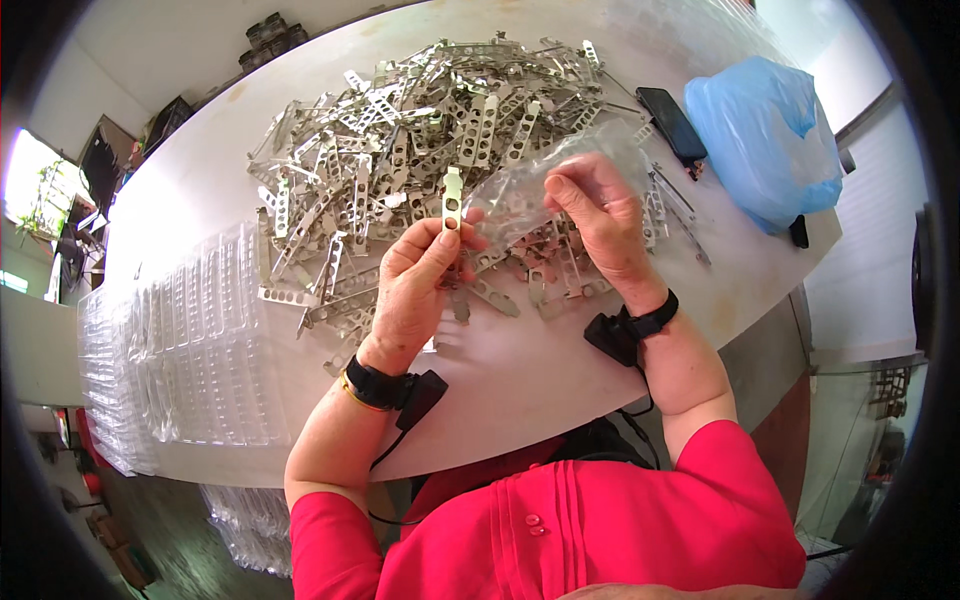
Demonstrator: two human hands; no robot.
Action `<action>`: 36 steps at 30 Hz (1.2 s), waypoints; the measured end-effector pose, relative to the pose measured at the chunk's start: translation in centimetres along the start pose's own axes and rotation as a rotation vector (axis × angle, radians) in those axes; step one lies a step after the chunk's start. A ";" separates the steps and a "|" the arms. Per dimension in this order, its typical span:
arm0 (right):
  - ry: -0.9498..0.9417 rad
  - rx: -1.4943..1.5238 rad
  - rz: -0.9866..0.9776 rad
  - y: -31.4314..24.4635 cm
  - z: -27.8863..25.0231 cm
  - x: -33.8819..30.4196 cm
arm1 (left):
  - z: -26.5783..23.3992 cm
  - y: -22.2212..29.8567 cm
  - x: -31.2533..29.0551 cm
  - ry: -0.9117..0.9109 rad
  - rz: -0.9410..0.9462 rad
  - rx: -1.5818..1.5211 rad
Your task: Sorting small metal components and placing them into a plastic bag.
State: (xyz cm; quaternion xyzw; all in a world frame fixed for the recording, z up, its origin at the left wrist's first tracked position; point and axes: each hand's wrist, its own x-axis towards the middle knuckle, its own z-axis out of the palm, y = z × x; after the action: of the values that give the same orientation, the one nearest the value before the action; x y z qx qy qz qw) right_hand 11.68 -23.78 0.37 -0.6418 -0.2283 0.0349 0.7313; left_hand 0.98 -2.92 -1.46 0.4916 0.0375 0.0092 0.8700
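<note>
My left hand (pixel 418 268) pinches a flat metal bracket (pixel 452 198) with round holes between thumb and fingers, holding it upright. My right hand (pixel 605 215) is closed, thumb against curled fingers, to the right of the bracket and apart from it. Clear plastic film (pixel 510 190) lies beside and behind the right hand; whether its fingers grip the film or some small thing, I cannot make out. Beyond both hands spreads a large heap of similar perforated metal brackets (pixel 400 150), lying in all directions.
Clear ribbed plastic trays (pixel 205 350) are layered at the table's left. On the right lie a black phone (pixel 670 122) and a blue plastic bag (pixel 765 140). Both wrists wear black bands with devices; a cable (pixel 392 452) hangs from the left one. The white table (pixel 490 385) curves along its near edge.
</note>
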 end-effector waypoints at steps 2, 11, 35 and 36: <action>0.000 -0.009 0.006 -0.2 0.1 -0.1 | 0.1 0.1 0.0 0.007 0.007 -0.011; -0.030 0.001 -0.009 0.1 0.2 -0.2 | 0.6 0.2 0.0 -0.009 0.010 -0.042; 0.146 0.372 0.079 -0.2 -2.0 1.2 | 0.3 0.3 0.0 -0.050 -0.146 0.150; 0.144 0.379 0.077 -0.2 -2.0 1.3 | 0.4 0.4 -0.1 -0.060 -0.163 0.216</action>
State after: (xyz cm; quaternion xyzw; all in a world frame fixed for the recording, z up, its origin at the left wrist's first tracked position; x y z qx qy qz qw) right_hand 13.52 -25.27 0.78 -0.5019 -0.1403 0.0592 0.8514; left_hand 0.90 -3.04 -0.89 0.5779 0.0521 -0.0803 0.8105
